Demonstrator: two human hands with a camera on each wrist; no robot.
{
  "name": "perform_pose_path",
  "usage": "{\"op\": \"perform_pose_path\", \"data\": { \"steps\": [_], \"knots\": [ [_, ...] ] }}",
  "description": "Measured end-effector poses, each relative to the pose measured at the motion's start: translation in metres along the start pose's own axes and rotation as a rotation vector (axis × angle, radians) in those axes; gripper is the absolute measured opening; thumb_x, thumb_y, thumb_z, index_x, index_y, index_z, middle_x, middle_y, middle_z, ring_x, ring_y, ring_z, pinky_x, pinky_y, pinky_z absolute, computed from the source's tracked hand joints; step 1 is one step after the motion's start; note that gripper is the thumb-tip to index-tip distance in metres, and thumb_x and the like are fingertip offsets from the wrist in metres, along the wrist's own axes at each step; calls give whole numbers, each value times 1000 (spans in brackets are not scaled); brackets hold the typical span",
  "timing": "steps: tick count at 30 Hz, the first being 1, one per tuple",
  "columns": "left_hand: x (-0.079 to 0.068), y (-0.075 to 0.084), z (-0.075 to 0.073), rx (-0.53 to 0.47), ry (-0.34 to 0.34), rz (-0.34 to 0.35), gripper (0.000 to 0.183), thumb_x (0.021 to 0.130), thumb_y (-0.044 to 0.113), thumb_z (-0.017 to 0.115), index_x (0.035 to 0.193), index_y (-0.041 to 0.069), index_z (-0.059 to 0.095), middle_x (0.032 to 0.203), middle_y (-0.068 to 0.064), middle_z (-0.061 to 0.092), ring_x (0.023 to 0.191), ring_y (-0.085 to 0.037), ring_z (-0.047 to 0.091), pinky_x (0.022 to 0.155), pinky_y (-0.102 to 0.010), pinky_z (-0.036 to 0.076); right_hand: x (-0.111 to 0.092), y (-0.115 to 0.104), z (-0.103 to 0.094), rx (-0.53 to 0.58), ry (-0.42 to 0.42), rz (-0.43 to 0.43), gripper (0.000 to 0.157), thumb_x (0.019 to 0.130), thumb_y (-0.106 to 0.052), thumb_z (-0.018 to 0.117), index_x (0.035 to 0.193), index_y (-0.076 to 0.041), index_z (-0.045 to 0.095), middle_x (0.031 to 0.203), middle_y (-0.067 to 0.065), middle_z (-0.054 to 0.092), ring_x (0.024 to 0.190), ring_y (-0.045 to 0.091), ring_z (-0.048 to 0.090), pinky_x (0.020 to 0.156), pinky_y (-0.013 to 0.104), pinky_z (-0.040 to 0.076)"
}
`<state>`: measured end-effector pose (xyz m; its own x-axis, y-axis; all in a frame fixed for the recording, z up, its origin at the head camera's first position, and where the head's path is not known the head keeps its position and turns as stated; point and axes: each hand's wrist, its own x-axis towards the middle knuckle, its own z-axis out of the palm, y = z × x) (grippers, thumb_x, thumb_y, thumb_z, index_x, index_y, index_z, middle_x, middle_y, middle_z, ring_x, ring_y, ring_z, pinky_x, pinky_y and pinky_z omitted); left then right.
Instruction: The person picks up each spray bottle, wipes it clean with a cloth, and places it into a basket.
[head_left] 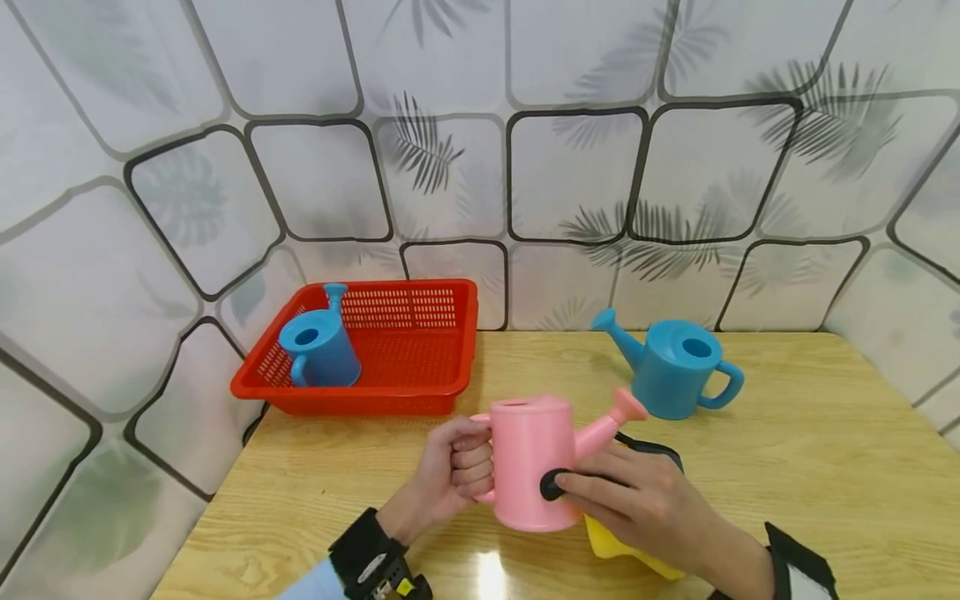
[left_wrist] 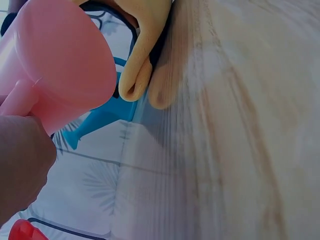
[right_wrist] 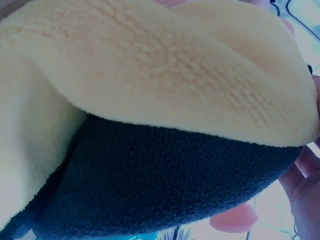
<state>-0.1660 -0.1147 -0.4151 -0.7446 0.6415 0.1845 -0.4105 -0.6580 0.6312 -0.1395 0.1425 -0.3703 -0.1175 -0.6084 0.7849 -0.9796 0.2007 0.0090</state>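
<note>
A pink watering can [head_left: 531,467] is held up above the table, its spout pointing right. My left hand [head_left: 453,467] grips its handle, fingers curled round it. My right hand [head_left: 637,496] holds a two-sided cloth, yellow [head_left: 622,542] on one face and dark on the other. A dark bit of cloth at its fingertips touches the can's side below the spout. In the right wrist view the fleecy cloth [right_wrist: 175,85] fills most of the picture and hides much of the can. The left wrist view shows the can's bottom [left_wrist: 70,60] and the cloth's folded yellow edge [left_wrist: 137,75].
A red plastic basket [head_left: 360,403] at the back left has a blue watering can [head_left: 326,350] inside. Another blue watering can [head_left: 671,371] stands at the back right. Wooden table [head_left: 810,483] spreads beneath, and a patterned curtain [head_left: 450,183] hangs behind.
</note>
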Motion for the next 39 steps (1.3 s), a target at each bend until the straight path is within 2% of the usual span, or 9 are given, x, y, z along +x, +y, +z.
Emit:
{"op": "perform_pose_path", "data": {
  "steps": [4, 8, 12, 18, 26, 33, 39],
  "knots": [
    [0, -4, 0, 1, -5, -1, 39, 94, 14, 38, 58, 16, 24, 48, 7, 17, 35, -6, 15, 34, -21, 5, 0, 2, 0, -64, 14, 51, 31, 100, -29, 54, 102, -8, 76, 88, 2, 71, 75, 14, 64, 59, 32, 60],
    [0, -6, 0, 3, 2, -9, 39, 94, 15, 38, 58, 16, 24, 47, 8, 18, 35, -5, 15, 34, -20, 6, -1, 2, 0, -90, 35, 105, 36, 100, -32, 51, 102, -7, 76, 85, 2, 69, 70, 13, 62, 55, 27, 60],
    [0, -7, 2, 38, 15, -9, 38, 94, 15, 37, 58, 17, 25, 48, 8, 19, 36, -5, 16, 35, -20, 6, 0, 2, 1, -124, 64, 156, 38, 100, -34, 51, 99, -5, 77, 81, 2, 69, 66, 12, 61, 52, 24, 59],
    [0, -10, 3, 75, 23, -10, 38, 93, 15, 37, 57, 18, 25, 47, 8, 18, 36, -4, 17, 35, -21, 6, -1, 3, 2, -182, 110, 217, 40, 98, -37, 54, 96, -4, 78, 78, 3, 75, 63, 11, 65, 49, 27, 59],
    [-1, -12, 4, 106, 15, 0, 38, 94, 14, 36, 58, 19, 27, 47, 9, 20, 36, -4, 17, 36, -22, 6, 1, 3, 4, -170, 208, 271, 38, 96, -35, 59, 94, -1, 76, 77, 7, 76, 61, 13, 69, 46, 26, 57],
    [-1, -13, 7, 125, 41, 14, 39, 94, 14, 39, 57, 18, 25, 47, 8, 19, 36, -5, 16, 35, -23, 5, 0, 4, 2, -146, 206, 394, 44, 96, -39, 56, 101, 1, 73, 86, 12, 77, 71, 19, 72, 50, 32, 60],
    [-2, -12, 7, 151, 32, 45, 40, 95, 13, 36, 57, 18, 26, 47, 9, 20, 37, -5, 17, 36, -24, 6, -3, 8, 2, -149, 197, 416, 35, 93, -33, 62, 103, -1, 74, 89, 11, 77, 74, 17, 72, 51, 32, 60]
  ]
}}
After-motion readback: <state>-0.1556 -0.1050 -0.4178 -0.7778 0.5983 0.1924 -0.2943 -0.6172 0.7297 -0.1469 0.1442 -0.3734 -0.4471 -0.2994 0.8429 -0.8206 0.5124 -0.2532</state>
